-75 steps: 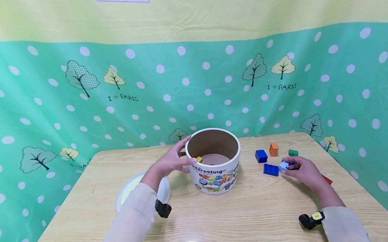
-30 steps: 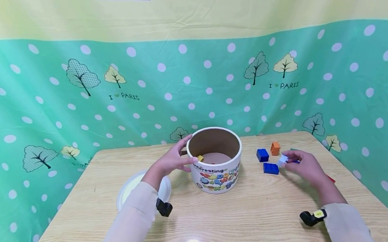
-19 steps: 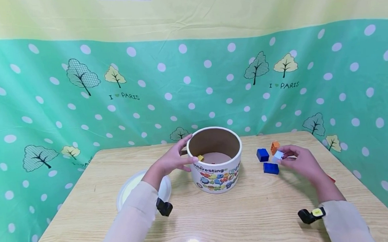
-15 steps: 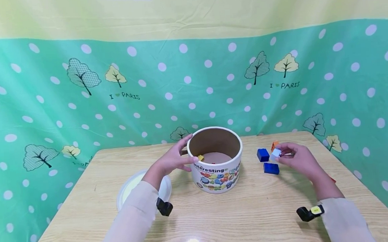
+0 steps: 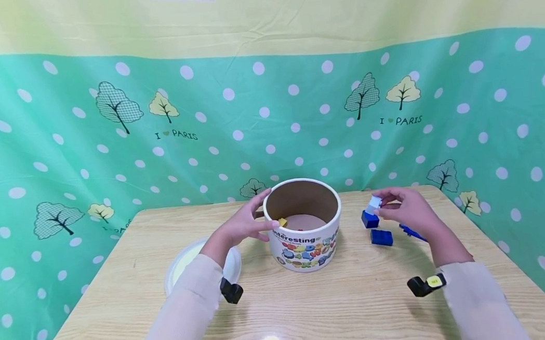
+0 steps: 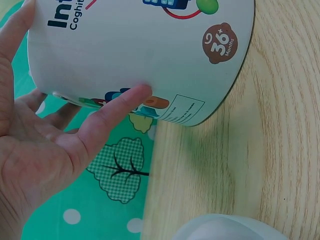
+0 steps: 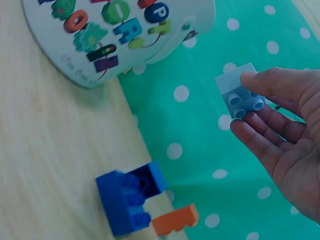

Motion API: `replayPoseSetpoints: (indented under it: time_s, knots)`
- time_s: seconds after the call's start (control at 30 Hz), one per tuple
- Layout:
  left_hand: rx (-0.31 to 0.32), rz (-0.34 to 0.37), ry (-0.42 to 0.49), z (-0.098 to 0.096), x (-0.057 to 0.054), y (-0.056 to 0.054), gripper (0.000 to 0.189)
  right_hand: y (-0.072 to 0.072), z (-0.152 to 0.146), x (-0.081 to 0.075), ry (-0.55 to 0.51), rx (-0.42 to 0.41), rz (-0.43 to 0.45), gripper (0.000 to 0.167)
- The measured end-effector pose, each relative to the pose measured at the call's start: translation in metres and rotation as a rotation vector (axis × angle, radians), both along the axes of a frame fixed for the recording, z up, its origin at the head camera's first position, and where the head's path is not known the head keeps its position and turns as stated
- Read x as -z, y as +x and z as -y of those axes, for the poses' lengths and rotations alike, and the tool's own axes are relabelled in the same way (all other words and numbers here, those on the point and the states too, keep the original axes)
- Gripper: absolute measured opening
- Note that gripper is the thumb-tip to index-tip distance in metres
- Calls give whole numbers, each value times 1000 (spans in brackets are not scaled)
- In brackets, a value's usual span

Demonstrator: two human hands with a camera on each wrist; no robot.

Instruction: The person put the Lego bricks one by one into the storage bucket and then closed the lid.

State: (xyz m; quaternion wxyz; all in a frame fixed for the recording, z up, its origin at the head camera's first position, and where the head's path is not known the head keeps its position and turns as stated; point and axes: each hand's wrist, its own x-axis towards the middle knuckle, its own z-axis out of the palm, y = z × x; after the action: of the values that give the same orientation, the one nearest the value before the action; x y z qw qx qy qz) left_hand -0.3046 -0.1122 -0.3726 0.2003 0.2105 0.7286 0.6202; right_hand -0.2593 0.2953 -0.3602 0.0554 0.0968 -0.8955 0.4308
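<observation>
My right hand (image 5: 408,208) pinches a light blue toy building block (image 5: 374,205) between thumb and fingers; its studs show in the right wrist view. In the head view it overlaps a dark blue block (image 5: 370,221). Closer to me lies a second dark blue block (image 5: 382,237). My left hand (image 5: 243,224) holds the left side of a white printed bucket (image 5: 305,251), thumb at the front of the rim and other fingers spread along the wall. Inside the bucket are a yellow block (image 5: 282,222) and a bit of red.
Left of the bucket, partly under my left forearm, lies a round white lid (image 5: 233,263). A thin blue piece (image 5: 411,231) is beside my right wrist. An orange block (image 7: 175,220) sits by the blue ones. A green dotted curtain (image 5: 297,111) closes off the back.
My right hand has lifted the light blue block away and moved it left and back, from beside the nearer dark blue block to the farther one. My left hand stays on the bucket.
</observation>
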Motion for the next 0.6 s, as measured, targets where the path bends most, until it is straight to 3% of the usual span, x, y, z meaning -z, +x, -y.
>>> replayPoseSetpoints:
  time_s: [0.6]
  knots:
    - [7,4,11,1,1,-1,100,-13,32,-41,17,-69,26,44]
